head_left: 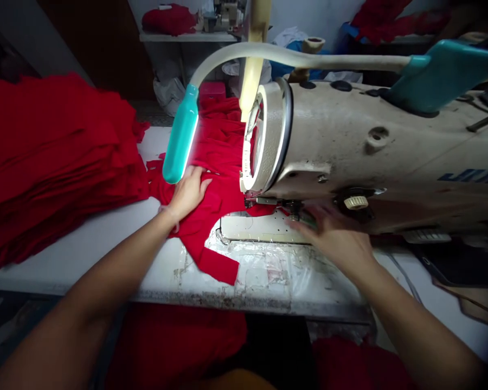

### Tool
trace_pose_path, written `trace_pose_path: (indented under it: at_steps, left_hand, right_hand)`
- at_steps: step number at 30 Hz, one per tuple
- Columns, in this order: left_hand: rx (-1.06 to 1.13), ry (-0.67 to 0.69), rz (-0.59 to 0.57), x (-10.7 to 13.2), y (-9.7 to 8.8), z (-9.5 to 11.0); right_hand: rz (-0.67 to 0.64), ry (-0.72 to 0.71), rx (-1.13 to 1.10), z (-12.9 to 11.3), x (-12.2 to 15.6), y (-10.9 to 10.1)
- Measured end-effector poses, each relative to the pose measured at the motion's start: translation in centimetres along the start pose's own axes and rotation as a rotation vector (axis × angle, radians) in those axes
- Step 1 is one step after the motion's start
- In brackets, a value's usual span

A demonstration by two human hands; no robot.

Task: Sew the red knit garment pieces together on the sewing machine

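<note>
Red cloth (211,216) flattened under left hand (189,194), beside sewing machine (350,146).
Left hand lies open, pinning cloth to tabletop (85,260); right hand (333,238), open with fingers spread, sits at 3 o'clock by needle plate (260,227); red stack (52,162) at 9 o'clock.

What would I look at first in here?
The big pile of red cloth on the left of the white table jumps out first. Next comes the big cream sewing machine on the right, with a glowing teal lamp in the middle. Between them, the left hand presses a red piece.
</note>
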State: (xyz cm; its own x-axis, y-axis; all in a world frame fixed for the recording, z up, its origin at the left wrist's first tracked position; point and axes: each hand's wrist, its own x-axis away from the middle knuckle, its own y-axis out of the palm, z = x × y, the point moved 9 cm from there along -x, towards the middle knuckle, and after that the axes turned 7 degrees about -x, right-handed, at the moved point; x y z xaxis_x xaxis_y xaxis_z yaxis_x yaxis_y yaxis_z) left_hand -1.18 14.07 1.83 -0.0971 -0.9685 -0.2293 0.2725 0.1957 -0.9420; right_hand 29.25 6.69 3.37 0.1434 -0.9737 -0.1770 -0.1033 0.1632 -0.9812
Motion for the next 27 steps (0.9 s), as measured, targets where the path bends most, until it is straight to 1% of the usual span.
trace_pose_path:
  at_steps: [1, 3, 5, 6, 8, 11, 12, 14, 16, 17, 19, 21, 22, 24, 25, 27]
  left_hand:
    - [0.026, 0.047, -0.041, 1.4, -0.4, -0.2]
    - [0.077, 0.128, -0.166, 4.1, -1.0, -0.2]
    - [0.113, 0.162, -0.277, 5.8, -1.5, 0.0]
    - [0.128, 0.164, -0.306, 6.0, -1.7, 0.2]
    - [0.169, 0.164, -0.311, 5.5, -1.9, 0.6]
    - [0.298, 0.205, -0.295, 4.1, -1.4, 1.1]
    - [0.339, 0.226, -0.288, 3.9, -1.2, 1.2]
    - [0.38, 0.26, -0.263, 3.8, -0.8, 1.4]
    - [0.371, 0.266, -0.214, 4.1, -0.9, 1.2]
    - [0.365, 0.266, -0.195, 4.4, -1.0, 1.2]
    - [0.39, 0.26, -0.169, 4.6, -1.5, 1.1]
    - [0.456, 0.227, -0.169, 4.5, -2.0, 0.8]
    - [0.506, 0.198, -0.189, 4.4, -2.1, 0.5]
    - [0.617, 0.133, -0.269, 4.2, -1.9, 0.1]
    - [0.672, 0.107, -0.319, 4.2, -1.7, 0.0]
    - [0.78, 0.057, -0.403, 4.4, -1.3, -0.1]
  right_hand:
    - [0.028, -0.017, -0.004, 0.1, 2.0, -0.2]
    - [0.112, -0.12, -0.077, -1.3, 5.6, -0.9]
    - [0.159, -0.29, -0.184, -4.3, 7.9, -1.4]
    - [0.159, -0.383, -0.225, -6.3, 8.4, -1.4]
    - [0.164, -0.556, -0.269, -10.5, 8.2, -1.5]
    - [0.2, -0.755, -0.264, -15.8, 6.3, -1.4]
    - [0.185, -0.795, -0.246, -17.1, 5.6, -1.0]
    - [0.092, -0.832, -0.179, -18.7, 4.5, 0.4]
    - [0.0, -0.828, -0.112, -19.2, 4.1, 1.7]
    - [-0.021, -0.822, -0.099, -19.1, 4.2, 2.0]
    - [-0.015, -0.814, -0.143, -18.7, 4.5, 2.0]
    - [0.006, -0.786, -0.272, -18.0, 4.7, 1.6]
    - [0.006, -0.767, -0.351, -17.7, 4.6, 1.4]
    - [-0.014, -0.722, -0.495, -17.1, 4.2, 1.2]
    - [-0.019, -0.693, -0.543, -16.9, 4.0, 1.2]
    - [0.018, -0.601, -0.571, -16.4, 3.2, 0.8]
